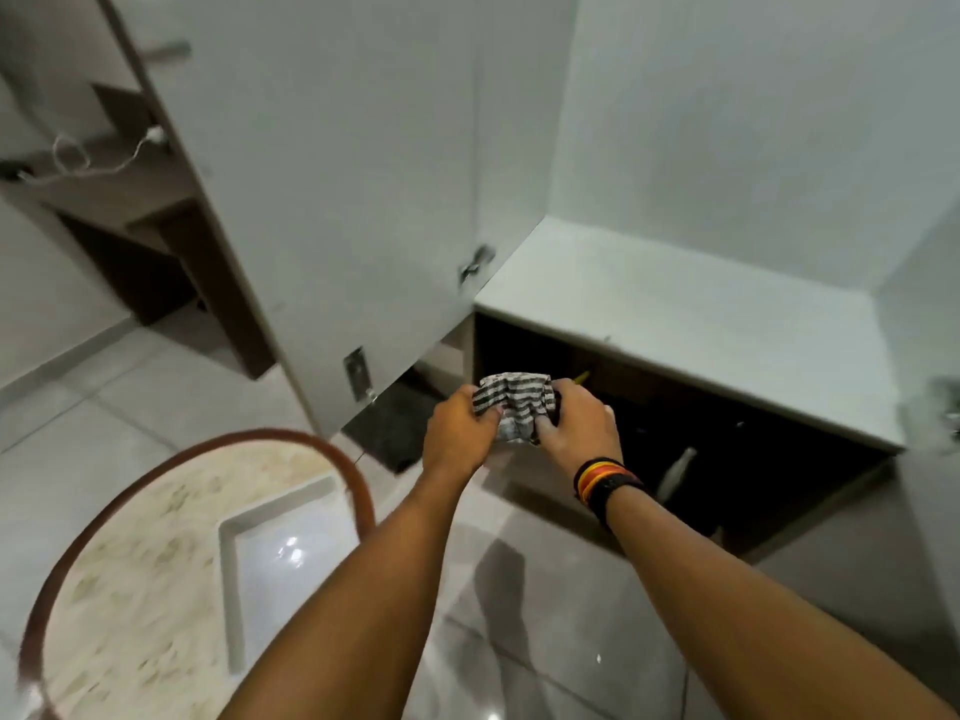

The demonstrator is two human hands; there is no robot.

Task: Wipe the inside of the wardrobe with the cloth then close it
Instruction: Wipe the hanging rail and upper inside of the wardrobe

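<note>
Both bare forearms extended forward, left hand [460, 426] and right hand [579, 423] brought close together, fingers curled shut, right wrist encircled by coloured bands [605, 483].

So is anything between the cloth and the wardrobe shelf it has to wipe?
Nothing visible. Both the left hand and right hand grip the cloth just below the white shelf, and the door hangs open to the left.
</note>
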